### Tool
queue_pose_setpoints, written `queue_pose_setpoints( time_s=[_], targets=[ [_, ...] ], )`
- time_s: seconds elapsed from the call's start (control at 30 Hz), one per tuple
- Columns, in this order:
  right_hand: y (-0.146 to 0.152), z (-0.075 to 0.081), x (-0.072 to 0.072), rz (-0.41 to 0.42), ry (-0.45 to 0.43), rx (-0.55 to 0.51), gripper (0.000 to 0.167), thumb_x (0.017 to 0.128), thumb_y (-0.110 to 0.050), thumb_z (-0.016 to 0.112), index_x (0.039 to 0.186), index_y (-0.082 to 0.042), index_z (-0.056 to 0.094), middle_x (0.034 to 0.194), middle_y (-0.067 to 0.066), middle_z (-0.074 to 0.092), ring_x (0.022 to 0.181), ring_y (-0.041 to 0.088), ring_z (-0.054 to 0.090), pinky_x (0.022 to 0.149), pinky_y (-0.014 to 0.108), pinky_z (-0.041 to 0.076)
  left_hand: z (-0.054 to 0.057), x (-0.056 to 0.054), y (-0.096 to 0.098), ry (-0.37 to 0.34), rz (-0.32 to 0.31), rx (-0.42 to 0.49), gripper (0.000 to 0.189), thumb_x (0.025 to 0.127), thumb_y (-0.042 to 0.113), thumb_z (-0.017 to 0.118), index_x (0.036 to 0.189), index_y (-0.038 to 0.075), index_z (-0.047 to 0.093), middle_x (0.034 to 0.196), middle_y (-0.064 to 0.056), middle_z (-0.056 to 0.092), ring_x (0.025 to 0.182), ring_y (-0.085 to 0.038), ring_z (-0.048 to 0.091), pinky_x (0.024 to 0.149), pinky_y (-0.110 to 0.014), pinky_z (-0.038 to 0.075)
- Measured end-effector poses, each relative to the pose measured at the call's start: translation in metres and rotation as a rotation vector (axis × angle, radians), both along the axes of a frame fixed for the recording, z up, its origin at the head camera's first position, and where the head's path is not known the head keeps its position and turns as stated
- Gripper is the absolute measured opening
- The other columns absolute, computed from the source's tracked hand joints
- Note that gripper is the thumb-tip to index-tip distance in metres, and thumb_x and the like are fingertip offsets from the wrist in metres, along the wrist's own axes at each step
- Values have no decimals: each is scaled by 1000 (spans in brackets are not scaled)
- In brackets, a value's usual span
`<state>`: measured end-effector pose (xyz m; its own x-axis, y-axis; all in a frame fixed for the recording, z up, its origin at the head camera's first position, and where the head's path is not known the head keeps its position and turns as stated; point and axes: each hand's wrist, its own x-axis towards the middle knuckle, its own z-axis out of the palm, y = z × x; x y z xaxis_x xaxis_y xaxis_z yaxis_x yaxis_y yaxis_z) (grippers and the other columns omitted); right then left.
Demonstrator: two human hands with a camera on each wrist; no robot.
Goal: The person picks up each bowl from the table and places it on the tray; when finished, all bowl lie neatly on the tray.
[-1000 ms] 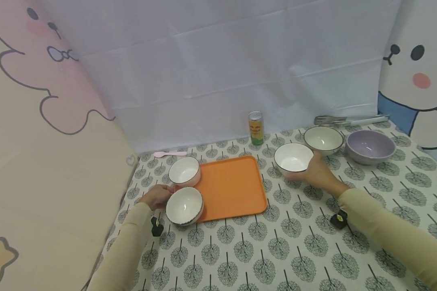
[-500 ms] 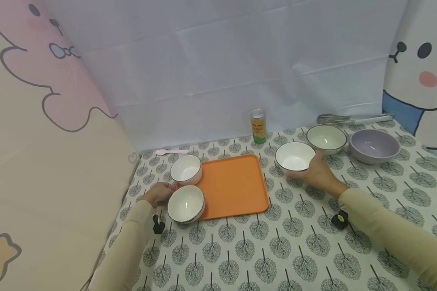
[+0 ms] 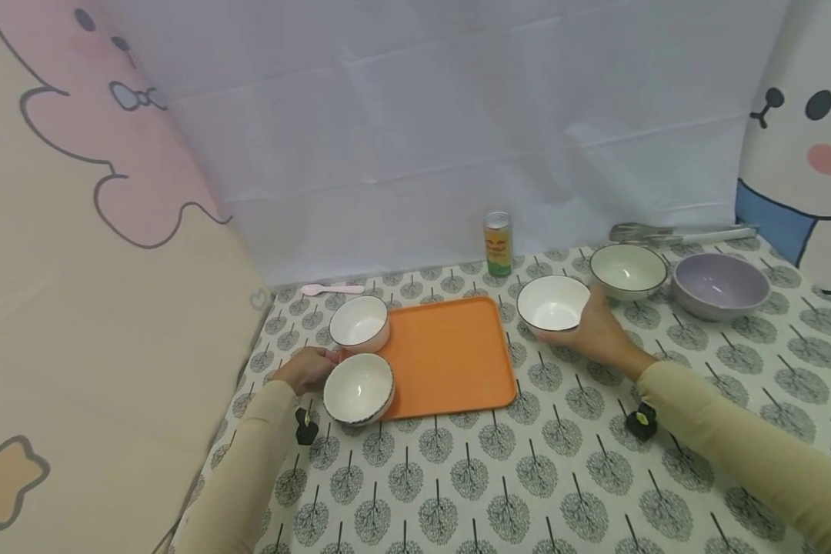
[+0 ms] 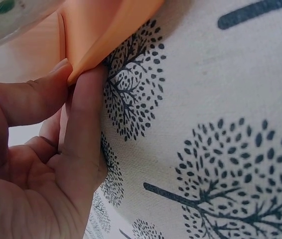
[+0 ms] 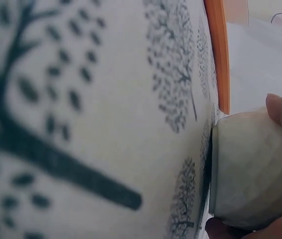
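In the head view my left hand (image 3: 307, 368) is at the left edge of the orange tray (image 3: 450, 358). The left wrist view shows its thumb and finger pinching the tray's rim (image 4: 91, 47). Two white bowls sit along the tray's left side: a dark-rimmed bowl (image 3: 360, 322) farther back and a bowl with a patterned outside (image 3: 358, 391) nearer. Right of the tray, my right hand (image 3: 595, 332) grips another white bowl (image 3: 552, 302) with a dark rim. Its faceted side (image 5: 250, 169) shows between thumb and fingers in the right wrist view, its base close over the tablecloth.
A pale green bowl (image 3: 629, 271) and a purple bowl (image 3: 722, 286) stand at the right. Behind them lie a whisk (image 3: 633, 233) and a white-handled utensil (image 3: 720, 234). A drink can (image 3: 498, 245) stands at the back, and a pink spoon (image 3: 332, 290) lies at the back left.
My right hand has moved the white bowl a little left, away from the green bowl and toward the tray. My left hand stays on the tray's edge. The head view has shifted slightly.
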<state>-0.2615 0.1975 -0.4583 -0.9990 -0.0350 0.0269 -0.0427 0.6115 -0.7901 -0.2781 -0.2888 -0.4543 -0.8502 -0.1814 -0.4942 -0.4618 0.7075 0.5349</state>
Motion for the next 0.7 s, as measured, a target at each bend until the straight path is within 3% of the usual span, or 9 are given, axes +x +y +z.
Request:
queue_pose_setpoints(
  time_s=[0.2, 0.5, 0.7],
  targets=[
    [-6, 0, 2, -6, 12, -9, 134, 74, -42, 88, 151, 9, -10, 142, 45, 25, 130, 59, 33, 108, 69, 30, -2, 2, -1, 12, -33, 20, 34, 90, 11, 65, 122, -3, 63, 120, -20, 62, 113, -37, 58, 100, -50, 48],
    [-22, 11, -1, 64, 45, -59, 129, 73, -42, 89, 151, 10, 0, 141, 40, 29, 129, 54, 39, 108, 65, 34, -2, 2, -1, -40, 17, 7, 34, 90, 11, 65, 123, 0, 63, 121, -19, 62, 115, -38, 58, 102, -54, 45],
    [-37, 16, -5, 99, 37, -118, 128, 71, -44, 91, 150, 8, 5, 139, 36, 35, 127, 49, 43, 107, 62, 37, 1, 2, -1, -5, -20, 16, 32, 89, 11, 66, 119, 0, 66, 121, -18, 62, 116, -37, 57, 104, -54, 44]
  ],
)
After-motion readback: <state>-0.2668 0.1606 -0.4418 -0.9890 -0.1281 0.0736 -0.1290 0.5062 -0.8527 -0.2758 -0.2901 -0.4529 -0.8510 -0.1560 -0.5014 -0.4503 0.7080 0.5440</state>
